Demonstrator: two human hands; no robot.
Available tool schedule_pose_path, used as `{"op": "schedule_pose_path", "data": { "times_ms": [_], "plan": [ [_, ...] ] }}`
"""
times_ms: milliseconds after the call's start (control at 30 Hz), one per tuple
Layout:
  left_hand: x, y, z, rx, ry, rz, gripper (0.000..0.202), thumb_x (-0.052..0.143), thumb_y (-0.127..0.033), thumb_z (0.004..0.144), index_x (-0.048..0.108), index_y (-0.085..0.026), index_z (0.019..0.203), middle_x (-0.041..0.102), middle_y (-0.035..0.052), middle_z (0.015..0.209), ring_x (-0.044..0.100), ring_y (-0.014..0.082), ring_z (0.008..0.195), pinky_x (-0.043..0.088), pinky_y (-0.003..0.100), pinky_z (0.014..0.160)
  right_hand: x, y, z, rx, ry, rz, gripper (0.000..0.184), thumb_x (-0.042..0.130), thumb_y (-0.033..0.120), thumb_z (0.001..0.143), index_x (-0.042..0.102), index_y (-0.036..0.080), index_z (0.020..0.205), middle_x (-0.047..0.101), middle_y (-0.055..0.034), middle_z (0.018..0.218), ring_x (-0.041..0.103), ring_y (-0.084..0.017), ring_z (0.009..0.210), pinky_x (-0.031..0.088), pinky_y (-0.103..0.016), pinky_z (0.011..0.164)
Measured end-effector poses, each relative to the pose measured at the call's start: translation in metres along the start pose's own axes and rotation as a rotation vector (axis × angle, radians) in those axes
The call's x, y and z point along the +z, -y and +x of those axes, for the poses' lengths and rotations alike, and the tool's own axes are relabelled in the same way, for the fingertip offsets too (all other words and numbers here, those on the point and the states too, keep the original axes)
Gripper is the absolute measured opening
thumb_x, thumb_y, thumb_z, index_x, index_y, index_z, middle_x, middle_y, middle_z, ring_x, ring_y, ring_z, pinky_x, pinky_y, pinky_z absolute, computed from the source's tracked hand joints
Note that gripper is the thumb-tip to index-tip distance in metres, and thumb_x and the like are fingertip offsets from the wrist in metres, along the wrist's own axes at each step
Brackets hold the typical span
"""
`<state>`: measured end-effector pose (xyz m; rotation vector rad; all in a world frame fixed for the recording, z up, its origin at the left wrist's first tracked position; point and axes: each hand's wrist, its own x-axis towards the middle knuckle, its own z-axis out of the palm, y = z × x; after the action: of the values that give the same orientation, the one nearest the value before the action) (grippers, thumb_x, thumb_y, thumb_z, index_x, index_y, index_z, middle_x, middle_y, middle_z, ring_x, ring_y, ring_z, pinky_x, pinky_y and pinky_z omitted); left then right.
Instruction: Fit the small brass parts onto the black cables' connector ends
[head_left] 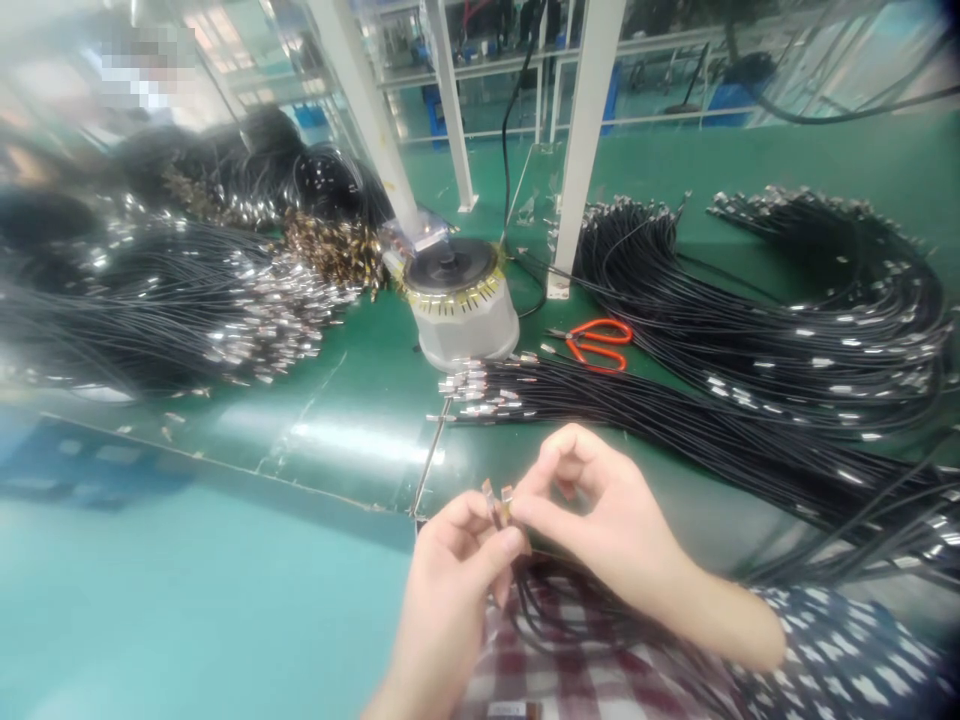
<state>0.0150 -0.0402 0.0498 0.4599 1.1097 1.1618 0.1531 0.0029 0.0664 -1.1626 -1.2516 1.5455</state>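
Observation:
My left hand (450,580) and my right hand (592,510) meet just above my lap at the table's front edge. Both pinch the metal connector ends (497,500) of thin black cables (540,600) that hang down over my checked clothing. The fingers of both hands are closed on these ends. Straight ahead on the green table (337,420) lies a bundle of black cables with silver connectors (480,385), its tips pointing left. Behind it stands a round white machine with a black top (461,300).
Orange-handled scissors (598,343) lie right of the machine. Large coils of black cable (810,320) cover the right side. More cable bundles with silver and gold tips (247,290) fill the left. White frame posts (581,150) rise from the table behind.

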Motion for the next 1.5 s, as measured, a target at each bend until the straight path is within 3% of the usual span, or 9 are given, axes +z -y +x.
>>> {"op": "schedule_pose_path", "data": {
  "times_ms": [433,667,767,900,1000,1167,1300,1433,1500],
  "plan": [
    [-0.003,-0.003,0.001,-0.057,0.149,-0.008,0.020,0.082,-0.027,0.068,0.069,-0.013,0.066,0.064,0.0007,0.055,0.039,0.0012,0.035,0.023,0.014,0.037,-0.005,0.001,0.010,0.124,0.281,0.316,0.044,0.080,0.028,0.071,0.042,0.023,0.092,0.069,0.0064,0.066,0.061,-0.012,0.043,0.050,-0.028,0.052],
    [-0.005,-0.003,0.005,-0.110,0.196,-0.029,0.023,0.081,-0.030,0.071,0.068,-0.012,0.067,0.066,0.0023,0.058,0.035,-0.0003,0.034,0.018,0.016,0.038,-0.009,-0.009,0.019,0.178,0.317,0.381,0.031,0.077,0.030,0.077,0.053,0.019,0.094,0.071,0.0022,0.070,0.067,-0.012,0.061,0.050,-0.028,0.070],
    [-0.006,-0.004,0.007,-0.097,0.172,0.001,0.023,0.080,-0.030,0.072,0.066,-0.012,0.069,0.065,0.0018,0.061,0.036,-0.0006,0.036,0.019,0.016,0.040,-0.006,-0.011,0.020,0.115,0.234,0.327,0.022,0.072,0.033,0.081,0.060,0.018,0.092,0.071,0.0006,0.077,0.065,-0.010,0.067,0.048,-0.024,0.070],
    [-0.005,-0.002,0.008,-0.078,0.130,0.038,0.024,0.081,-0.030,0.071,0.065,-0.012,0.072,0.065,0.0008,0.061,0.037,-0.0003,0.037,0.020,0.016,0.041,-0.002,-0.006,0.021,0.075,0.272,0.209,0.024,0.072,0.038,0.080,0.063,0.016,0.079,0.063,0.0031,0.059,0.057,-0.010,0.046,0.044,-0.025,0.054],
    [-0.005,0.000,0.008,-0.076,0.097,0.033,0.023,0.077,-0.033,0.075,0.068,-0.015,0.084,0.065,-0.0002,0.061,0.037,0.0005,0.036,0.021,0.016,0.040,-0.002,-0.005,0.022,0.065,0.278,0.175,0.027,0.071,0.038,0.080,0.061,0.016,0.070,0.061,0.0025,0.056,0.058,-0.011,0.045,0.045,-0.027,0.056],
    [-0.006,0.001,0.009,-0.044,0.080,0.062,0.023,0.077,-0.033,0.075,0.066,-0.013,0.069,0.065,0.0008,0.058,0.038,0.0003,0.033,0.023,0.016,0.037,-0.001,-0.010,0.020,0.048,0.313,0.195,0.028,0.069,0.039,0.082,0.058,0.016,0.069,0.058,0.0031,0.055,0.058,-0.012,0.046,0.046,-0.028,0.055],
    [-0.008,0.004,0.010,-0.038,0.041,0.132,0.026,0.075,-0.039,0.076,0.070,-0.013,0.072,0.058,-0.0029,0.048,0.039,0.0024,0.032,0.025,0.017,0.037,-0.001,-0.012,0.021,-0.012,0.245,0.088,0.027,0.066,0.036,0.084,0.057,0.016,0.069,0.055,0.0027,0.066,0.055,-0.009,0.053,0.045,-0.024,0.056],
    [-0.013,0.003,0.002,0.189,-0.197,0.241,0.027,0.075,-0.040,0.076,0.074,-0.016,0.088,0.058,-0.0032,0.056,0.041,0.0031,0.039,0.031,0.016,0.042,-0.004,-0.016,0.032,-0.048,0.135,-0.045,0.018,0.060,0.030,0.087,0.057,0.017,0.075,0.054,0.0037,0.068,0.052,-0.007,0.052,0.042,-0.020,0.052],
    [-0.014,0.000,-0.005,0.237,-0.213,0.269,0.028,0.077,-0.041,0.073,0.074,-0.016,0.084,0.063,0.0000,0.065,0.043,0.0033,0.040,0.032,0.017,0.041,0.000,-0.022,0.038,-0.012,0.149,-0.096,0.017,0.055,0.030,0.089,0.055,0.017,0.078,0.055,0.0041,0.067,0.051,-0.007,0.045,0.040,-0.020,0.047]
  ]
}}
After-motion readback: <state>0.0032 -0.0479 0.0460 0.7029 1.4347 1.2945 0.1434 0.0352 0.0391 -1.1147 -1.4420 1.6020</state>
